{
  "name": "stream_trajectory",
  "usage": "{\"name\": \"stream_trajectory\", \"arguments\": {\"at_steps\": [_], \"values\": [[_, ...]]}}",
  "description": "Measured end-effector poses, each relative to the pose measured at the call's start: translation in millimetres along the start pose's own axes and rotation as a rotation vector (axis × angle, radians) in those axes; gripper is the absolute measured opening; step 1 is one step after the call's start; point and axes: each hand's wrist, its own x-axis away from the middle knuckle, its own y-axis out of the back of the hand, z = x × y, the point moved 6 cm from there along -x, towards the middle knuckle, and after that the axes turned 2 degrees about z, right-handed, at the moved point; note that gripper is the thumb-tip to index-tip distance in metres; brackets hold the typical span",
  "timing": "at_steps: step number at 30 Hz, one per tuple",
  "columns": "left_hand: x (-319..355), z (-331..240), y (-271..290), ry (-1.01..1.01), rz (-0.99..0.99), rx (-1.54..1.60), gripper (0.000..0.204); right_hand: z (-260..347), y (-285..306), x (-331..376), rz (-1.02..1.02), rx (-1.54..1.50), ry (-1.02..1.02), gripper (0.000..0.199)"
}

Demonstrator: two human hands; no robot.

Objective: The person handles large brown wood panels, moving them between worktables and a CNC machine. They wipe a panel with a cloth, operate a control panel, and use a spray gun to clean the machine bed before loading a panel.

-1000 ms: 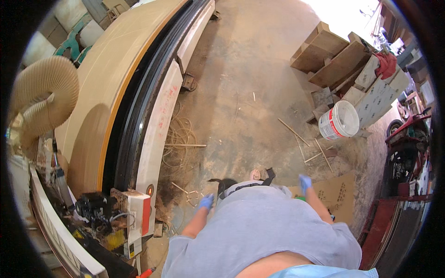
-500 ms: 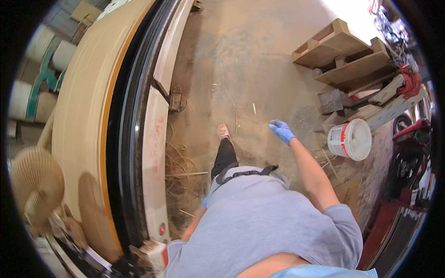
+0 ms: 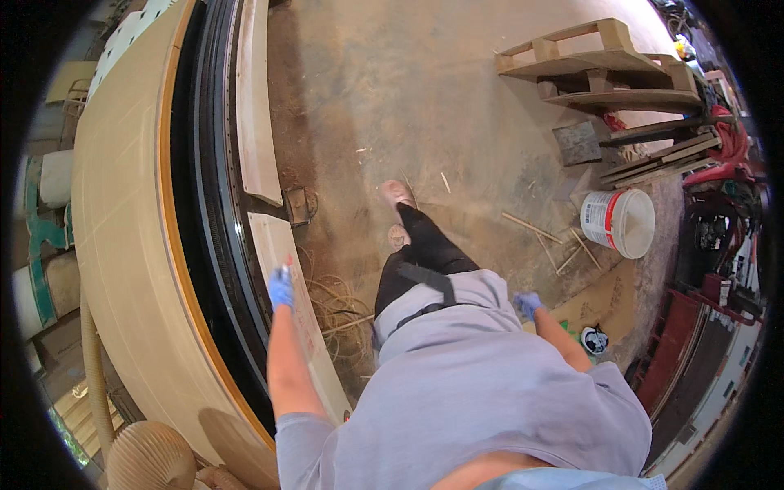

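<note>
My left hand [image 3: 281, 289], in a blue glove, is held over the long whitish rail panel [image 3: 314, 339] of a machine. Its fingers look curled, and a small reddish tip shows at their far end; what it belongs to is too small to make out. Beside my right hip hangs my right hand [image 3: 527, 305], also gloved in blue. It is small and smeared, touching no object that I can see, and its finger shape is unclear. Left of the rail lies a broad beige board [image 3: 122, 229] with an orange-brown edge.
Black machine rails [image 3: 214, 163] run beside the board. Thin hoses [image 3: 331, 302] lie coiled on the floor. To the right are a wooden pallet [image 3: 604, 61], a white bucket [image 3: 633, 224] with a red band, loose sticks [image 3: 532, 229] and flattened cardboard [image 3: 600, 298]. A ribbed duct [image 3: 151, 457] stands lower left.
I have stepped forward along the machine. My left arm has swung forward over the rail panel, and my right hand has dropped back beside my hip.
</note>
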Motion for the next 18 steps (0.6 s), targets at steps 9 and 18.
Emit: {"name": "stream_trajectory", "arguments": {"at_steps": [9, 18], "values": [[194.0, 135.3, -82.0, 0.248, 0.842, -0.857, 0.030, 384.2, -24.4, 75.9, -0.164, 0.067, 0.794, 0.043], [-152.9, -193.4, -223.5, 0.000, 0.276, -0.613, 0.030, 279.5, 67.7, -48.5, -0.185, 0.133, 0.317, 0.038]]}}
